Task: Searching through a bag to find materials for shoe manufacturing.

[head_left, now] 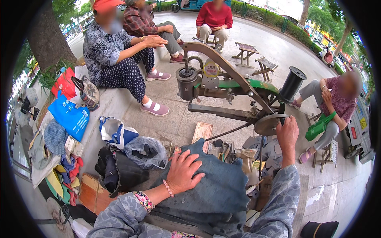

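Note:
My left hand [184,171] lies flat with fingers spread on a worn dark blue-grey cloth [218,186] draped over my lap. At the right, my right hand [288,133] is closed at the rim of the metal hand wheel [265,126]. That wheel belongs to a hand-cranked shoe-repair sewing machine [222,85], with a curved brown arm and green frame, standing in front of me. A large black spool of thread [293,82] sits upright at its right. The exact grip of my right fingers is partly hidden by the hand itself.
Beyond the cloth lie jumbled hand tools [226,152]. At the left are a clear plastic bag [146,152], a black bag [123,170], a blue bag [71,117] and coloured scraps [65,176]. Several people sit around; folding stools [265,67] stand behind the machine.

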